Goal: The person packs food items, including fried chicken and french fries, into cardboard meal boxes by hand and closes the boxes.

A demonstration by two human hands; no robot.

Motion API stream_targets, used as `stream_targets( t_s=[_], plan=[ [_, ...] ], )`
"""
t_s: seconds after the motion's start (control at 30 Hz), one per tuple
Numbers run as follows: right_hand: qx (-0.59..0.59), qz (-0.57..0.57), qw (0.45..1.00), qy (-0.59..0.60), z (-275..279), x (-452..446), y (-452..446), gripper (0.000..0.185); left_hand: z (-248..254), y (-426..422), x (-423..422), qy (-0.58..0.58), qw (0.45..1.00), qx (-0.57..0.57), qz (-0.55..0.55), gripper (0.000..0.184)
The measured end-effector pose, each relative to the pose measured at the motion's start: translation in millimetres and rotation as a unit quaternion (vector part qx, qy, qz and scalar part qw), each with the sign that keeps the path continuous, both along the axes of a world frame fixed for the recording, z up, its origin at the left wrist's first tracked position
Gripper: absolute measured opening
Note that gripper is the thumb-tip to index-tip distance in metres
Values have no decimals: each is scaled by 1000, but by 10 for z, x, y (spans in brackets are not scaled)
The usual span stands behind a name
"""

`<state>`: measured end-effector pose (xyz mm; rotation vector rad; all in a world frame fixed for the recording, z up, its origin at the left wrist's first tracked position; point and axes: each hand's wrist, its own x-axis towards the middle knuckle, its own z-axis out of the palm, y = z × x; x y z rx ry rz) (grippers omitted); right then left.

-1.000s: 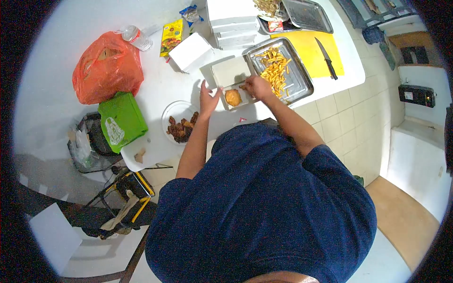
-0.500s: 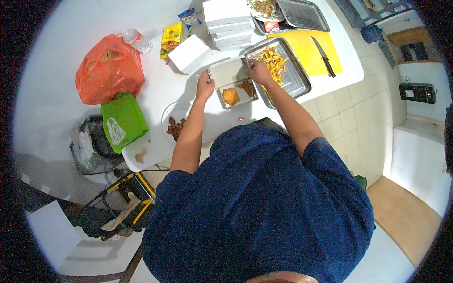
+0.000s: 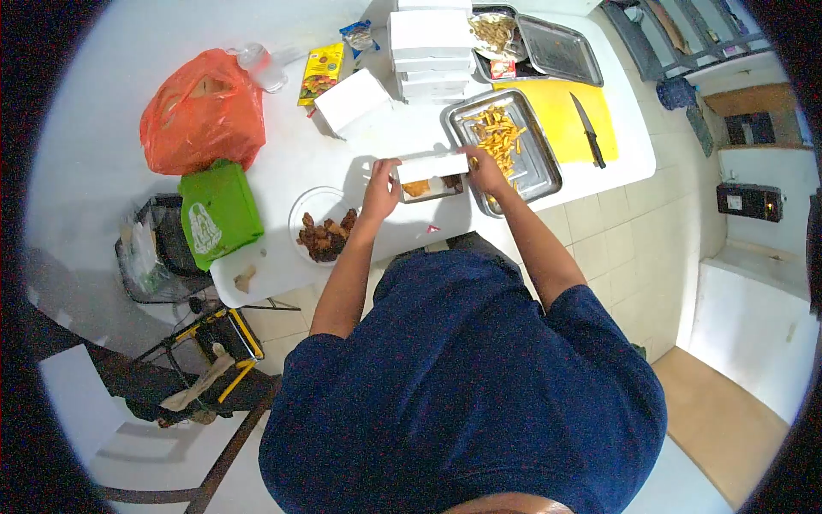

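Observation:
A small white food box [image 3: 432,168] stands on the table with its lid partly folded down. Under the lid's edge a golden-brown bun [image 3: 417,188] shows at the left and a bit of dark meat [image 3: 451,182] at the right. My left hand [image 3: 382,187] grips the box's left side, fingers bent at the lid. At the other side my right hand [image 3: 485,171] holds the lid's right corner. Left of the box is a clear plate [image 3: 300,210] of browned meat pieces [image 3: 325,237]. A metal tray [image 3: 548,167] of fries [image 3: 498,137] lies to the right.
A knife [image 3: 588,128] rests on a yellow board [image 3: 548,111] at the right. Stacked white boxes [image 3: 431,43], a closed box [image 3: 353,101] and a yellow packet [image 3: 321,73] are behind. A red bag [image 3: 204,111], bottle [image 3: 262,68] and green bag [image 3: 220,214] sit left.
The box lid has come down from upright to partly over the food, with both hands on it. Earlier, my right hand moved from the meat inside the box to the lid.

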<state>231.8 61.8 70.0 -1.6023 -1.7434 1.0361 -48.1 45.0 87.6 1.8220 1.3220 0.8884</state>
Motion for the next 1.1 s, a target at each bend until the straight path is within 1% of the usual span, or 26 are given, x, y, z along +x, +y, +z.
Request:
stream_targets(
  t_s=[0.07,0.1,0.17,0.27,0.3,0.37,0.4,0.5,0.57,0.6,0.63,0.7,0.73,0.8,0.9,0.97,1.0,1.07,1.1],
  plan=[
    [31,20,999,37,-134,54,-71,50,-5,-105,18,14,1000,-10,-1,43],
    [-53,5,996,74,-93,77,-110,50,-34,-167,35,22,1000,-17,7,42],
    [-219,-25,964,148,-15,96,-179,50,-90,-245,58,50,998,-33,19,42],
    [-226,-95,938,244,22,70,-287,51,-213,-320,60,54,998,-9,9,44],
    [-239,-79,932,262,-10,91,-286,42,-195,-340,60,42,999,-22,4,44],
    [-268,-112,926,239,-86,100,-313,41,-159,-378,40,20,999,-48,-8,43],
    [-283,-129,923,228,-80,75,-339,42,-190,-389,25,4,999,-38,-6,40],
    [-168,-93,977,96,-217,-13,-429,51,-291,-415,22,-41,999,-21,11,30],
    [-90,-53,995,-3,-342,-13,-459,51,-377,-453,83,-69,996,-29,43,25],
    [-51,-32,997,-53,-345,-23,-474,51,-407,-465,108,-60,996,-43,53,25],
    [-60,-52,994,-79,-349,-56,-504,47,-434,-467,131,-51,995,-57,65,25],
    [-79,-38,990,-113,-343,-69,-545,46,-470,-496,150,-56,992,-82,83,26],
    [-87,-32,987,-130,-341,-76,-546,46,-484,-494,127,-45,994,-70,72,26],
    [-108,-33,983,-141,-345,-80,-564,44,-501,-496,75,-24,997,-49,48,27],
    [-128,-31,981,-144,-350,-56,-596,43,-540,-484,44,-20,993,-109,49,29],
    [-120,-22,985,-122,-353,-47,-576,43,-609,-426,58,-43,987,-139,74,31],
    [-115,-23,985,-130,-377,-51,-571,42,-593,-391,82,-54,983,-153,86,33],
    [-105,-25,983,-148,-423,-53,-575,40,-559,-344,115,-34,972,-194,129,37],
    [-123,-37,985,-119,-504,-49,-576,39,-530,-317,126,-25,965,-214,152,39]
  ],
)
